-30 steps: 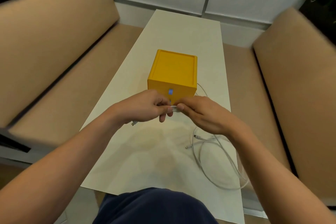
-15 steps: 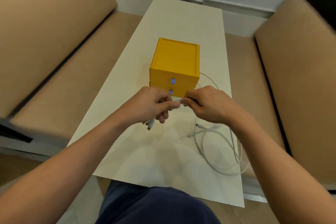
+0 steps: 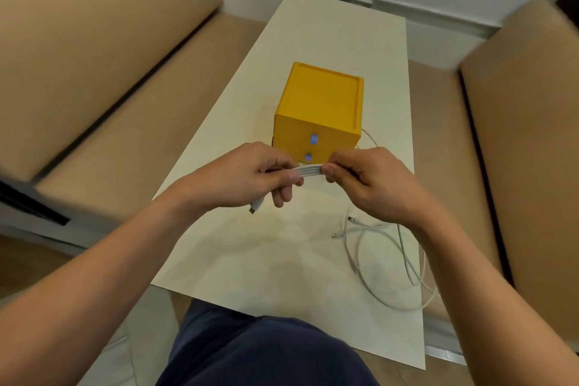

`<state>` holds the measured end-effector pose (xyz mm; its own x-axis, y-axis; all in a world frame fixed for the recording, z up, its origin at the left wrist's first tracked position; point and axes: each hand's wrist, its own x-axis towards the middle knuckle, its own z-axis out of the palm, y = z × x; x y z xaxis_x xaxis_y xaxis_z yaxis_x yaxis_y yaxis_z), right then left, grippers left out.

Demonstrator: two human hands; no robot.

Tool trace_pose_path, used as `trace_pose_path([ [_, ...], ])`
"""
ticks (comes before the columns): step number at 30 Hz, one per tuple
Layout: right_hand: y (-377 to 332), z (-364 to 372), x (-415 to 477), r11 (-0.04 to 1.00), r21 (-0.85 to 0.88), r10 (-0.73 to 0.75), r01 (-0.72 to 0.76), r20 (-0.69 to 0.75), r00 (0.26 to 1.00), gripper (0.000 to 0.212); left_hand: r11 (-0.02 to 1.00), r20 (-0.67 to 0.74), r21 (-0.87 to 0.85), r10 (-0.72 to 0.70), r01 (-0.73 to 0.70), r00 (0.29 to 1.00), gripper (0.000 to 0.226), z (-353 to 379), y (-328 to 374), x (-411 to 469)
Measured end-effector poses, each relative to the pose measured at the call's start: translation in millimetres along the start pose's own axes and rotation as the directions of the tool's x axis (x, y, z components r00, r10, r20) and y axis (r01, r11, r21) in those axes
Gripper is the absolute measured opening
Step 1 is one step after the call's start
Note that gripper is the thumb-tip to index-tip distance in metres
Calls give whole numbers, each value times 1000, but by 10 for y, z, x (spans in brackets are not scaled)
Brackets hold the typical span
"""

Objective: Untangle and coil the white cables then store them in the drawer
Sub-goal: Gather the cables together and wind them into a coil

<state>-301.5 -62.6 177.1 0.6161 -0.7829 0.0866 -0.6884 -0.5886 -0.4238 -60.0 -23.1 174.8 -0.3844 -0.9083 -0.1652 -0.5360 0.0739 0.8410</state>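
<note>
The head camera is looking forward and down over a long pale table [image 3: 282, 260] that is running away from the viewer between two tan cushioned benches [image 3: 94, 72]; a dark blue trouser leg [image 3: 260, 351] is showing at the bottom edge.

Both bare hands are hovering above the middle of the table, close together and almost touching. The left hand [image 3: 247, 175] is pinching one end of a folded bundle of white cable [image 3: 308, 170] between thumb and fingers; the right hand [image 3: 372, 182] is gripping the other end in the same closed pinch, so the short flat band of parallel strands is stretching level between them. A white plug [image 3: 257, 205] (the cable's free end) is hanging down below the left hand's curled fingers.

Just beyond the hands, a small yellow drawer box [image 3: 322, 103] is sitting on the table; its two drawers are stacked one above the other and both are standing shut, each with a small pale blue handle [image 3: 313, 139] on its front.

A second white cable [image 3: 385, 276] is lying loose on the table to the right, below the right wrist; it is sprawling in wide overlapping loops toward the table's right edge, with two small connector ends resting near each other on its left side. One thin strand is curving out past the box's right side; which cable it belongs to cannot be told.
</note>
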Motion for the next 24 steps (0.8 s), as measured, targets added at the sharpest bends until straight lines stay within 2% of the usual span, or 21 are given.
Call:
trace_pose_path([
  [4, -92, 67, 3, 999, -38, 19, -15, 97, 995, 25, 998, 10, 40, -56, 55, 998, 21, 25, -49, -48],
  [7, -212, 124, 18, 999, -31, -12, 13, 45, 999, 36, 998, -16, 38, -54, 55, 998, 22, 1, -57, -65],
  [10, -247, 177, 53, 994, -15, -105, 105, 4, 994, 22, 998, -14, 53, -43, 44, 999, 22, -7, 3, -61],
  [14, -180, 143, 121, 996, 36, -82, 84, -45, 996, 25, 999, -107, 15, -31, 33, 994, 14, -11, 37, 6],
  [18, -87, -27, 122, 998, 44, -49, 53, -93, 994, 25, 992, -195, 125, 42, -18, 980, 11, -18, -12, 63],
  [21, -34, -109, 101, 998, 60, -21, 26, -97, 995, 26, 1000, -218, 5, 18, -18, 976, 12, -19, -8, 77],
  [24, -30, -107, 90, 998, 61, -15, 20, -87, 996, 26, 997, -165, -78, -9, -4, 986, 11, -29, -10, 72],
])
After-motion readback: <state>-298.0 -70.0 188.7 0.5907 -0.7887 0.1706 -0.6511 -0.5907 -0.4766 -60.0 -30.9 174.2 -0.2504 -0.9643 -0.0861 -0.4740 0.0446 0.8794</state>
